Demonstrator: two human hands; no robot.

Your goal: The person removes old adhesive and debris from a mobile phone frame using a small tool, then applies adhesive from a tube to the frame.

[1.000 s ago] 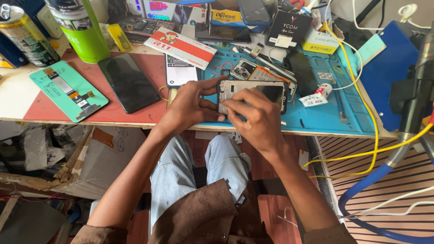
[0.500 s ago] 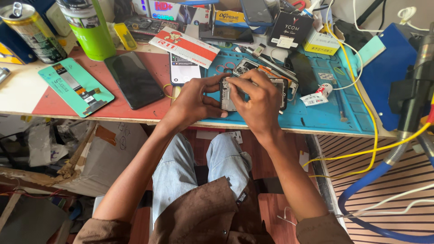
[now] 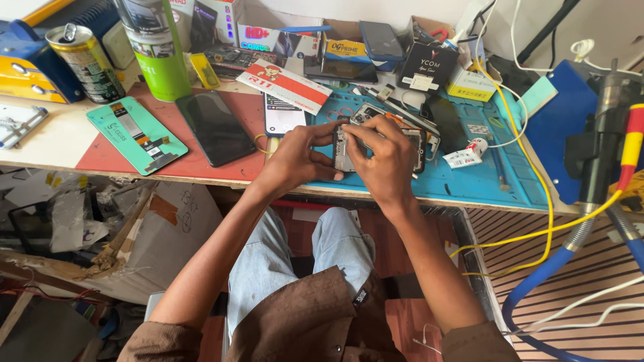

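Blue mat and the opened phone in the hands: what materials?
Blue mat: probably silicone or rubber; matte, with moulded recesses and no glare. Opened phone, held by left hand and right hand: seemingly a grey metal or plastic frame, mostly covered, so uncertain.

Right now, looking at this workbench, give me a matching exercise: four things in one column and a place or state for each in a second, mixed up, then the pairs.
Things
1. opened phone
2. black phone
3. drink can
4. green cylinder

Places or states
A. lying flat on the red mat, screen dark
B. standing upright at the bench's far left, by the blue and yellow case
C. held between the left hand and right hand over the blue mat
D. upright behind the black phone

Pairs: 1-C, 2-A, 3-B, 4-D
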